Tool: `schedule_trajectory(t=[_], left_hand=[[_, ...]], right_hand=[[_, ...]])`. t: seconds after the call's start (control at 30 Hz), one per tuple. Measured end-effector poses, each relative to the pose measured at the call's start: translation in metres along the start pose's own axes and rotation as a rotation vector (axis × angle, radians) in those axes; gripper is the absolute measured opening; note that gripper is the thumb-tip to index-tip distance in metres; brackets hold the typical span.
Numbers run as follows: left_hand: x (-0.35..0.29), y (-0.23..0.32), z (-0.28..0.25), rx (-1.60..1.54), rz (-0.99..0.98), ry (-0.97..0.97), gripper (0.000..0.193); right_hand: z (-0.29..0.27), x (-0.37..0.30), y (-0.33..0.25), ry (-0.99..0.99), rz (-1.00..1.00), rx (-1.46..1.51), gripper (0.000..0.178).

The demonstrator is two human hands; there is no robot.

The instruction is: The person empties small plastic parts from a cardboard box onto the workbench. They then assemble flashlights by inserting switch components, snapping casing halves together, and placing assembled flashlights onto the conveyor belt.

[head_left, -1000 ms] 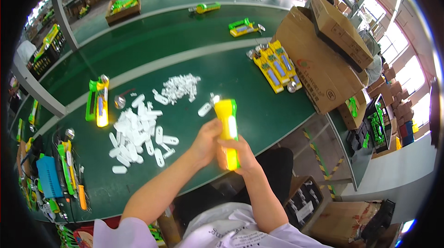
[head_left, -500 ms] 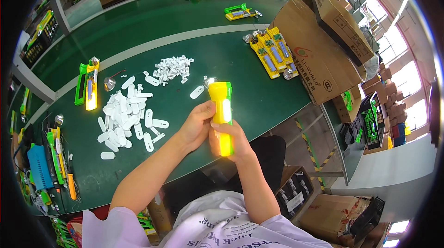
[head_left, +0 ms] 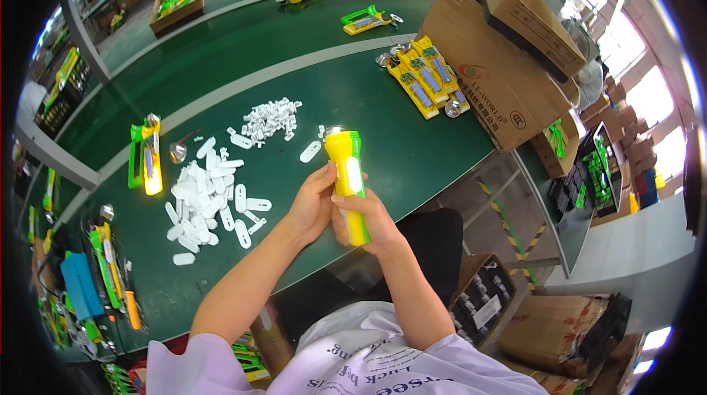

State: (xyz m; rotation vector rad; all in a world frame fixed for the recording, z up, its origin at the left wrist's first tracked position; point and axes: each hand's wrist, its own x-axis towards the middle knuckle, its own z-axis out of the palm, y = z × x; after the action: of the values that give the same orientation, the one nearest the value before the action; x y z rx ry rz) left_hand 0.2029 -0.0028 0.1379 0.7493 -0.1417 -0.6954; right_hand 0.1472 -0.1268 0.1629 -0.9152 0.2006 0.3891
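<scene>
Pressure spread evenly along the barrel seems the soundest way to handle this flashlight (head_left: 347,187), which sits just right of the frame's lower centre, held up over the near edge of the green worktop (head_left: 177,292). The right hand (head_left: 370,223) closes around the lower barrel, its thumb laid across the front; the left hand (head_left: 311,205) presses in from the left, thumb near the head and fingers curled against the side, their tips hidden behind the body. A firm lower grip with lighter steadying above would probably suit the shape, and it seems wise to avoid squeezing or tugging at the head, where a silvery round part (head_left: 336,130) shows just beyond the rim. Whether that part is seated cannot be told.

As for looks, the body is bright yellow with a green strip down its right edge, flared at the top and narrower below, tilted slightly, head toward the upper frame. A pale oblong panel shines on the front. Left of the hands, white oblong pieces (head_left: 197,207) lie heaped; one white plate (head_left: 310,152) lies near the flared head.
</scene>
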Motion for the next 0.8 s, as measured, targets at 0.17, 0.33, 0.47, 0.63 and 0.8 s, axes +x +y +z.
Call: schedule_trajectory(t=[0.17,0.33,0.47,0.63,0.8], left_hand=[[0.000,-0.008,-0.001,0.288,0.276,0.201,0.035],[-0.012,0.049,0.029,1.387,1.077,0.113,0.046],[-0.026,0.067,0.069,1.846,0.278,-0.398,0.061],[-0.027,0.084,0.067,1.938,0.000,-0.102,0.054],[-0.004,0.167,-0.053,1.704,0.294,0.451,0.049]], right_hand=[[-0.015,-0.010,-0.004,-0.025,-0.099,-0.073,0.031],[-0.023,-0.055,-0.051,0.213,-0.197,-1.630,0.056],[-0.031,-0.060,-0.070,0.036,-0.348,-1.828,0.043],[-0.044,-0.039,-0.091,0.132,-0.987,-1.773,0.055],[-0.108,0.012,-0.097,0.388,-0.732,-1.728,0.073]])
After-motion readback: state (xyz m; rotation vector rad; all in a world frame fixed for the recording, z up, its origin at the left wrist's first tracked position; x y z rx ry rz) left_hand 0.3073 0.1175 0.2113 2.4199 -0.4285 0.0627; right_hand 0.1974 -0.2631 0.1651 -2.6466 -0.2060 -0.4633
